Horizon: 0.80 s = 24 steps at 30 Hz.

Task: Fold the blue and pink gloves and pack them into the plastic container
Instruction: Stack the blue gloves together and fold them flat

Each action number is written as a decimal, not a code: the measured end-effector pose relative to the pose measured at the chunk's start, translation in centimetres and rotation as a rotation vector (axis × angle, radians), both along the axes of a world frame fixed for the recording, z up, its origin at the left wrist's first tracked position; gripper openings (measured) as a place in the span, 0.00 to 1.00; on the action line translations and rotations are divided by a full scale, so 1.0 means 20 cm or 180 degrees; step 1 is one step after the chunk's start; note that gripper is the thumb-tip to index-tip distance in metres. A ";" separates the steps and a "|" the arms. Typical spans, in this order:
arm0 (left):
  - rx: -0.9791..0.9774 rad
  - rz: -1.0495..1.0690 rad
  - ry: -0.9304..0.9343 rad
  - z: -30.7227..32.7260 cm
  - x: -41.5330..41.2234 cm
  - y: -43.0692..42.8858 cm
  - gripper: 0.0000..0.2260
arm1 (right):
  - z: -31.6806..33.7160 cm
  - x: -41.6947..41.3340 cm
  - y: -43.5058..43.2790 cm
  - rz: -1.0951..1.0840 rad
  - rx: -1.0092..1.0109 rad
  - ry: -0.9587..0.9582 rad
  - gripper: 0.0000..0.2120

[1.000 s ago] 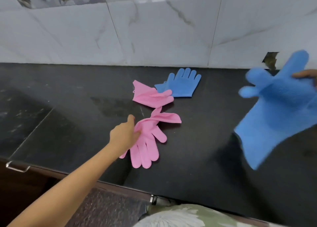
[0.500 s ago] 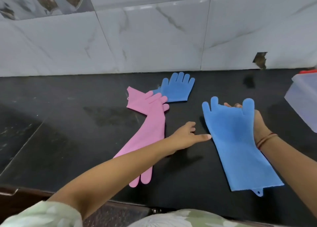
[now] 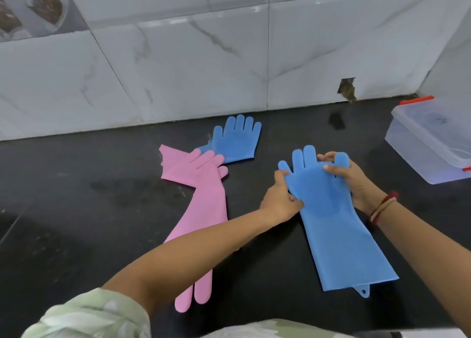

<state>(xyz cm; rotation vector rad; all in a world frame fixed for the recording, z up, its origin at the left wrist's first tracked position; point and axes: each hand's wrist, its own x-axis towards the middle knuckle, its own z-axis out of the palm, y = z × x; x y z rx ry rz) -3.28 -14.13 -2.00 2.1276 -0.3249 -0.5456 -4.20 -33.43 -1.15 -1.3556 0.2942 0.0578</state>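
While our left hand pinches the long blue glove's thumb side, our right hand grasps its fingers; pink gloves lie beside.

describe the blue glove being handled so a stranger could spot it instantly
On the black countertop, look right of centre, before the clear plastic container. The long blue glove lies there flat. Unlike the other blue glove by the wall, both hands grip it.

Black stone counter under two blue gloves, two pink gloves, clear plastic container.
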 end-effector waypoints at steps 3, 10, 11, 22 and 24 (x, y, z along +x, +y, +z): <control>-0.0394 -0.0175 -0.0191 0.05 -0.05 0.14 0.28 | -0.03 -0.03 -0.02 -0.0033 -0.0011 -0.0213 0.12; 0.1084 -0.0724 -0.0573 0.08 -0.14 0.46 0.21 | -0.05 -0.01 0.16 -0.0158 -0.2768 -0.0497 0.18; 0.1218 -0.0689 -0.0668 0.08 -0.15 0.47 0.21 | -0.02 -0.02 0.19 -0.0309 -0.3062 -0.0629 0.16; 0.2294 -0.0235 -0.1207 0.08 0.14 0.61 0.33 | -0.26 -0.28 0.79 0.0755 -0.4982 -0.0019 0.38; 0.2629 -0.0549 -0.1102 -0.03 0.15 0.67 0.31 | -0.27 -0.22 0.77 0.0725 -0.5091 -0.0092 0.38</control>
